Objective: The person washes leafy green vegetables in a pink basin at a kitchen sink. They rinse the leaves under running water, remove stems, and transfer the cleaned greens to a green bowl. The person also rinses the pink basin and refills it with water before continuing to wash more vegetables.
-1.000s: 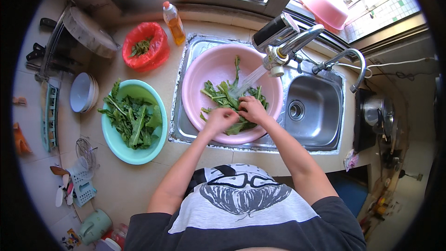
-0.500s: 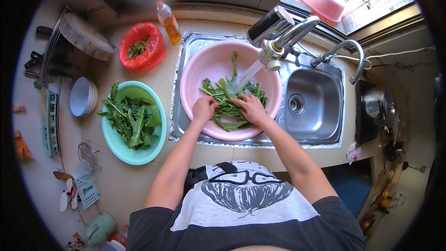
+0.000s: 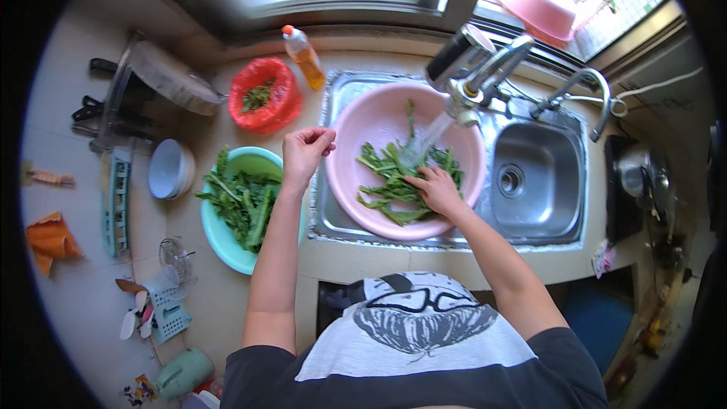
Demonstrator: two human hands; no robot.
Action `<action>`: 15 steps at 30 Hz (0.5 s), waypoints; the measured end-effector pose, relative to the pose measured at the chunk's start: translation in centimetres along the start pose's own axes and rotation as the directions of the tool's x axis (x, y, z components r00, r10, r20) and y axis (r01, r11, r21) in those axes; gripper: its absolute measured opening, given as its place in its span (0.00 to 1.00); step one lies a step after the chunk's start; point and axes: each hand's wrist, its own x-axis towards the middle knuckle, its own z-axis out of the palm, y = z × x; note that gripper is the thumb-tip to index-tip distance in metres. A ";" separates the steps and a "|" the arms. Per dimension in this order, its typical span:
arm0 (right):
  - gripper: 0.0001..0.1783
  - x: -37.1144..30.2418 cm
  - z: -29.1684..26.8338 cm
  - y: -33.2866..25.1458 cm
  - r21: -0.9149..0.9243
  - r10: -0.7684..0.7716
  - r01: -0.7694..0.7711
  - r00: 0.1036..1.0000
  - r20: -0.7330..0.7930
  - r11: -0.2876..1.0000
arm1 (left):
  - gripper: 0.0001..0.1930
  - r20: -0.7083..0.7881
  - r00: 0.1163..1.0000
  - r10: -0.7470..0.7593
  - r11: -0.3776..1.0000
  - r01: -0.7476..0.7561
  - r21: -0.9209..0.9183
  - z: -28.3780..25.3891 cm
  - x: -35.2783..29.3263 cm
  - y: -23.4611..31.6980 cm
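A pink basin (image 3: 350, 208) sits in the left sink bowl with leafy greens (image 3: 390, 182) lying in it. Water runs onto them from the faucet (image 3: 463, 102). My right hand (image 3: 439, 191) is in the basin, its fingers curled into the greens. Over the basin's left rim, my left hand (image 3: 304, 155) is raised with fingertips pinched together; anything between them is too small to make out. Left of it stands a mint-green basin (image 3: 217, 246) heaped with more greens (image 3: 246, 201), partly hidden by my left forearm.
A red plastic bag (image 3: 284, 110) with plant scraps and a bottle of orange liquid (image 3: 304, 57) stand behind the mint basin. Stacked bowls (image 3: 168, 170) and a knife rack (image 3: 113, 102) are on the left. The second sink bowl (image 3: 530, 208) and a curved tap (image 3: 579, 79) lie to the right.
My left hand has left the greens, rising up and leftward to the pink basin's rim. My right hand stays on the greens. The whole view has shifted slightly.
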 end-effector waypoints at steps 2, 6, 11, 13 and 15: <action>0.29 0.0 0.0 0.0 0.011 -0.005 0.005 1.000 0.005 1.000 | 0.07 -0.076 0.991 0.110 0.994 -0.109 0.019 -3.1 1.5 2.8; 0.28 0.0 0.0 0.0 0.006 -0.005 0.005 1.000 0.000 1.000 | 0.08 -0.229 0.914 0.336 0.941 -0.315 0.123 -9.4 5.9 6.0; 0.28 -0.2 -0.2 0.3 0.014 -0.025 0.025 1.000 0.001 1.000 | 0.16 -0.140 0.865 0.481 0.435 -0.097 0.895 -13.0 11.1 2.1; 0.28 -0.2 -0.2 0.4 0.034 -0.013 0.012 1.000 0.018 0.999 | 0.18 -0.052 0.924 0.378 -0.068 0.084 0.994 -13.9 11.8 0.2; 0.27 -0.1 -0.2 0.5 0.056 -0.007 0.005 0.999 0.038 0.998 | 0.18 -0.055 0.965 0.256 -0.107 0.085 0.991 -15.2 13.4 0.6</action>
